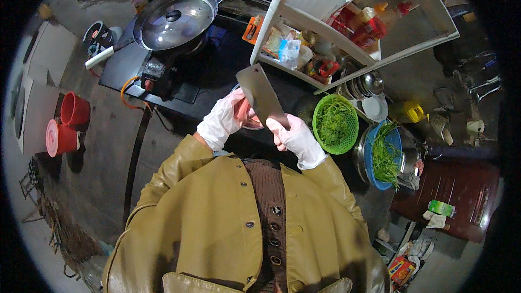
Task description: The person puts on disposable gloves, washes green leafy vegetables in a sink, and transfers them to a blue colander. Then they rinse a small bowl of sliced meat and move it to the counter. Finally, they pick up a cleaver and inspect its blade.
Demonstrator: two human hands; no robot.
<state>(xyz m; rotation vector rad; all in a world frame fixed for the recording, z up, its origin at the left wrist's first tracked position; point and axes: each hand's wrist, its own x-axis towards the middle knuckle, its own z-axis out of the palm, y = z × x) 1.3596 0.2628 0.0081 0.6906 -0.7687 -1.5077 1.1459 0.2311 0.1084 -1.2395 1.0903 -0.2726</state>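
My right hand [289,132], in a pale glove, grips the handle end of a metal cleaver [260,91]. The wide blade points up and to the left, tilted above the dark counter. My left hand [224,116], gloved too, is just left of the blade and holds a piece of raw pink meat [243,112]. Below the meat, part of a bowl [254,124] shows; the hands and blade hide most of it. To the right of my right hand stands a green plastic basket [355,124] of leafy greens.
A lidded wok [179,20] sits on a gas stove [156,75] at upper left. A white shelf [325,24] with bottles and packets rises behind the counter. At right is a blue basin [369,156] of long green stalks. Red buckets [75,110] stand on the floor at left.
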